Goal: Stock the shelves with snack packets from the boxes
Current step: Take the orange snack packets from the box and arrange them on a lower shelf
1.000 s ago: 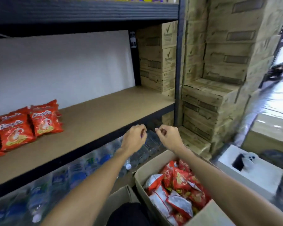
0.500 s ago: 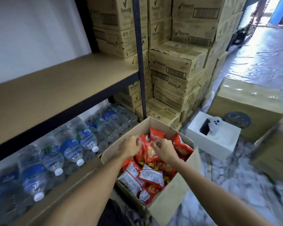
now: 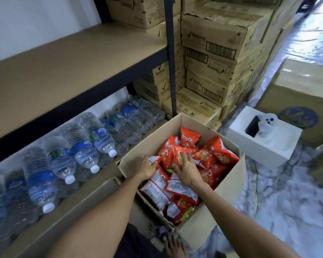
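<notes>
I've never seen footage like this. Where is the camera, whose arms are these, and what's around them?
No machine here: a person wears a camera on the head, looking down at their own bare arms. The left hand and right hand reach into an open cardboard box of red snack packets. The right fingers lie spread on the packets; whether the left grips one is unclear. Water bottles lie beside the box, under a brown shelf board. Sealed cartons are stacked behind.
</notes>
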Demonstrator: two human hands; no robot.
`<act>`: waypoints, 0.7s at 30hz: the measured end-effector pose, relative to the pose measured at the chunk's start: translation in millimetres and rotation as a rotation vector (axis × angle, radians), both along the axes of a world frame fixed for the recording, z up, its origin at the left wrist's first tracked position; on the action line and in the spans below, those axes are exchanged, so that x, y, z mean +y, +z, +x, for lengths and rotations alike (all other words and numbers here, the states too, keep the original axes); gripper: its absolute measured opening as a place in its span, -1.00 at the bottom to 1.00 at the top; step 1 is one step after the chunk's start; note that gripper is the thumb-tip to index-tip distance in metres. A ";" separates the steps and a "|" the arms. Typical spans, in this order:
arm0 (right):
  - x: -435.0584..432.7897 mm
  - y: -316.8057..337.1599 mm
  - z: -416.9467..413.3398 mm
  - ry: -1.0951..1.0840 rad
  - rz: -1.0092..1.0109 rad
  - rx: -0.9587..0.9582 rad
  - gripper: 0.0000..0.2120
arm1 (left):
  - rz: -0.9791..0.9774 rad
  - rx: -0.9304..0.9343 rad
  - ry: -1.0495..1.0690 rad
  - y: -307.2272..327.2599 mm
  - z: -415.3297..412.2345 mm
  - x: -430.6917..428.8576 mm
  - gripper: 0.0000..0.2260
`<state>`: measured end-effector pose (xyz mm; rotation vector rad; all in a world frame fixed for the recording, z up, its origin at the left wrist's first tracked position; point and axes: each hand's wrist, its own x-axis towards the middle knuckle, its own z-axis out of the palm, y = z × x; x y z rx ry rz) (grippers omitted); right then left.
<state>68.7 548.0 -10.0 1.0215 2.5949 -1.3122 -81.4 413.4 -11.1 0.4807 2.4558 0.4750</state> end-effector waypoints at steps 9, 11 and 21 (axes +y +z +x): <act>-3.7 -12.9 -12.4 0.034 0.005 -0.045 -0.28 | -0.031 -0.059 -0.065 -16.3 -10.1 -0.1 -0.43; -5.3 -15.6 -12.4 0.073 0.001 -0.047 -0.27 | -0.066 -0.020 -0.066 -20.0 -11.8 3.3 -0.39; -20.6 -21.2 -11.1 0.207 0.053 0.071 -0.41 | -0.179 0.133 -0.129 -23.0 -14.6 4.7 -0.46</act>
